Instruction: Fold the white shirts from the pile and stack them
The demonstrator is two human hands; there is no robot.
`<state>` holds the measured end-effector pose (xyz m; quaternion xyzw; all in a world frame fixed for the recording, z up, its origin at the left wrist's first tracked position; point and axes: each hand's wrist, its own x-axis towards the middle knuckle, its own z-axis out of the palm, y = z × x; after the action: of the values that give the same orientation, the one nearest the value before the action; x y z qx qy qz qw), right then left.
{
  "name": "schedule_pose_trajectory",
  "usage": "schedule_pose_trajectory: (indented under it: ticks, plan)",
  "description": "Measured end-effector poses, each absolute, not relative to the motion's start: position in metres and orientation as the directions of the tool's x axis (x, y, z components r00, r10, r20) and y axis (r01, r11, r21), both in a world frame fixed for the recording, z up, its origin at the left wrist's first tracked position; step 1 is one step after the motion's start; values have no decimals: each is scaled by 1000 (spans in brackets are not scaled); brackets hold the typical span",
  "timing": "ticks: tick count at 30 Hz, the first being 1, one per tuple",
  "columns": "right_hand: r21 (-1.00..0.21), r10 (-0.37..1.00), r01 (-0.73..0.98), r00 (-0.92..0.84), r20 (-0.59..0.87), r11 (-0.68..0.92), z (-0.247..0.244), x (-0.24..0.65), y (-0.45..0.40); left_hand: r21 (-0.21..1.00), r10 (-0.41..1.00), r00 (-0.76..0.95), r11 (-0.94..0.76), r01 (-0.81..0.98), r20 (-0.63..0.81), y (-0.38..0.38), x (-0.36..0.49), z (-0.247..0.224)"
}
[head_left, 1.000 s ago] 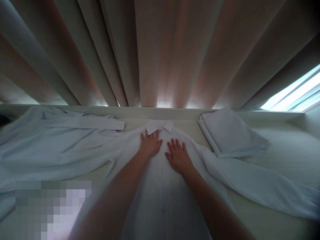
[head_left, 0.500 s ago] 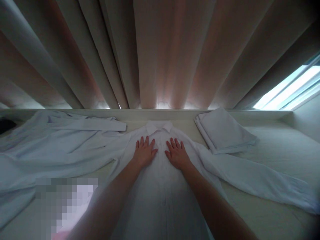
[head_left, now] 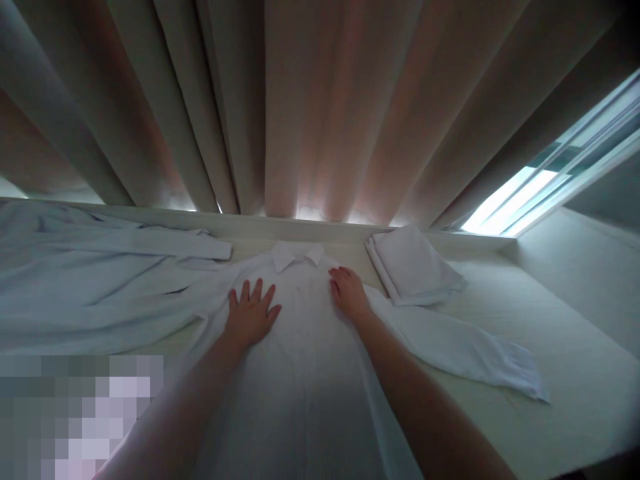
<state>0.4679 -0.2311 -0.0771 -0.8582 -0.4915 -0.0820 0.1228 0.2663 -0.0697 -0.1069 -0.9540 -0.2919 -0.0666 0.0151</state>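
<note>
A white collared shirt [head_left: 300, 347] lies spread out, front up, on the pale surface, its collar toward the curtain and one sleeve stretched out to the right. My left hand [head_left: 251, 315] rests flat on the left side of the chest, fingers spread, holding nothing. On the right side near the shoulder, my right hand [head_left: 349, 293] touches the cloth with its fingers bent and close together; whether any fabric is between them is too small to tell.
Folded white cloth [head_left: 415, 263] lies at the right behind the sleeve. More white garments [head_left: 110, 280] cover the left side. A long pleated curtain [head_left: 340, 120] hangs behind the raised back ledge [head_left: 245, 227]. A window shows at the right.
The view has turned to the right. My hands have moved apart over the shirt, the left one outward and the right one toward the shoulder, its fingers now drawn together.
</note>
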Motion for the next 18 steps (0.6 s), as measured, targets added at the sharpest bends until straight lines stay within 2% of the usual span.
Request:
schedule_pose_trajectory:
  ticks: [2,4,6,9,15,18]
  plan:
    - [-112,735,781,619,277,-615,-69,487,-236,12,552,822,-831,556,143,-69,265,-107]
    - [-95,650,667,743,161,-739,-66,504,-239,10,554,820,-829,559,147,-69,265,-108]
    - [-79,605,605,796,21,-793,-70,518,-241,9,556,818,-828,561,147,-69,265,-108]
    - [-92,618,612,784,-63,-785,-77,530,-240,13,556,818,-828,561,150,-70,265,-108]
    - [-301,656,596,737,-165,-745,-66,547,-238,29,568,811,-821,570,137,-71,265,-105]
    - [-313,657,588,728,-196,-746,-56,559,-244,37,575,808,-817,575,133,-72,265,-103]
